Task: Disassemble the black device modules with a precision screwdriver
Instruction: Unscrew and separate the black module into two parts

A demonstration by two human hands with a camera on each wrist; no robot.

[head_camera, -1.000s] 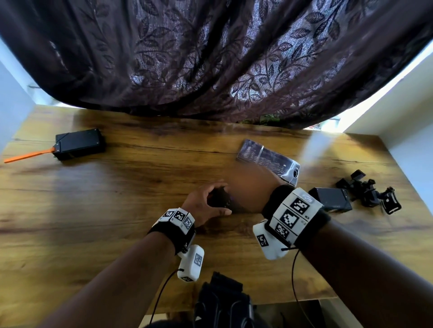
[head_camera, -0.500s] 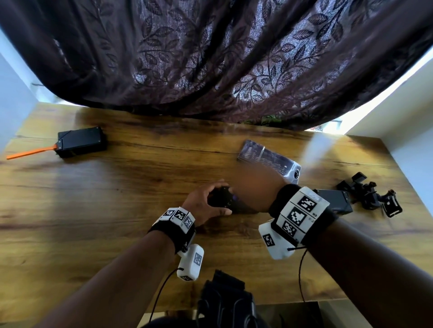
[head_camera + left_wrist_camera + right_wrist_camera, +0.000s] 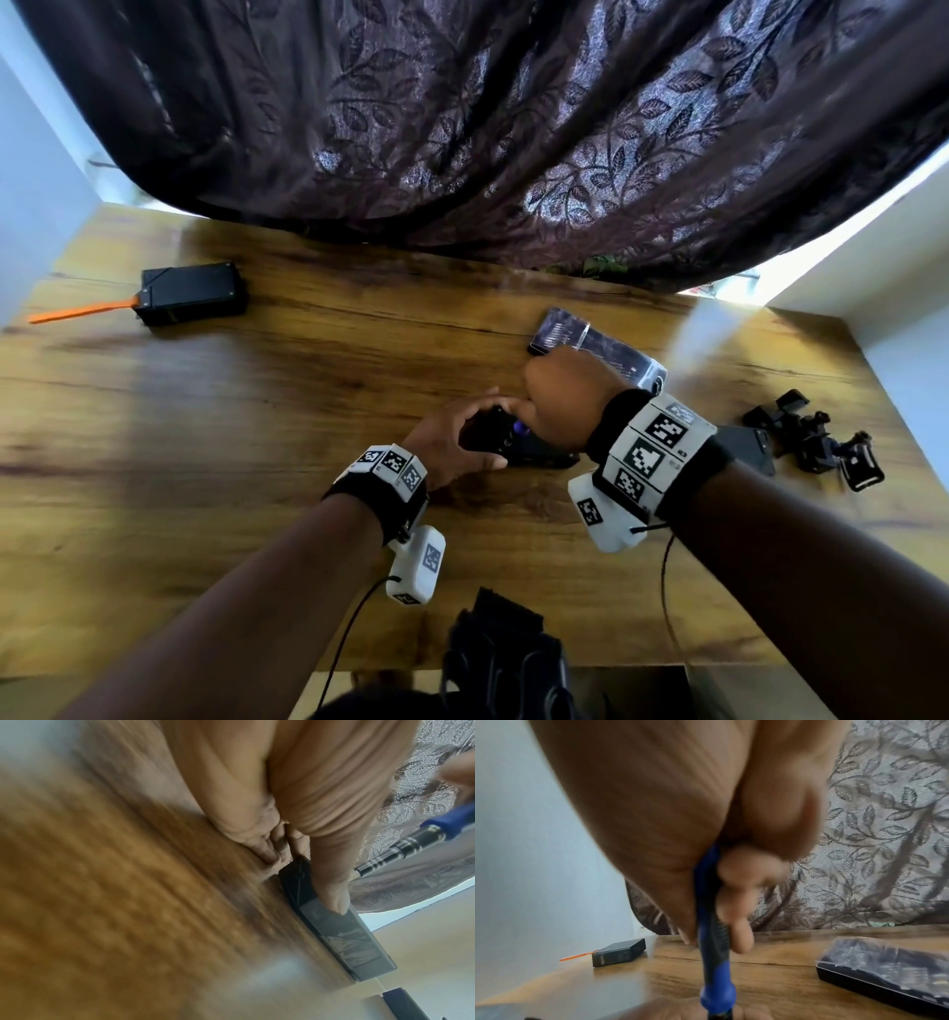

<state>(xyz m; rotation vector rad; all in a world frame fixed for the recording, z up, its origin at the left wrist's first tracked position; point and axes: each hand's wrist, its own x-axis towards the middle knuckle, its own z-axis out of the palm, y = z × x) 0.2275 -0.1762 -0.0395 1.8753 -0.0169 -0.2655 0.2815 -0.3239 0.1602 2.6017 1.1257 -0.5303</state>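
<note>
A black device module (image 3: 534, 452) (image 3: 342, 933) lies flat on the wooden table near its middle. My left hand (image 3: 452, 442) (image 3: 303, 821) grips its left end, thumb pressed on the near side. My right hand (image 3: 560, 395) (image 3: 680, 811) holds a blue-handled precision screwdriver (image 3: 519, 426) (image 3: 713, 933) (image 3: 416, 841) upright, pointing down at the module's top. The bit's tip is hidden behind the hands. A second black module (image 3: 192, 293) (image 3: 620, 952) with an orange strip lies at the far left. A third black module (image 3: 744, 452) sits behind my right wrist.
A clear-lidded bit case (image 3: 595, 349) (image 3: 885, 969) lies just beyond my right hand. A cluster of black mount parts (image 3: 816, 442) sits at the right edge. A dark patterned curtain (image 3: 513, 128) hangs over the table's far side. White walls flank the table.
My right hand has shifted slightly right and up over the module, and the screwdriver's blue handle now shows between the hands. The left hand keeps its hold.
</note>
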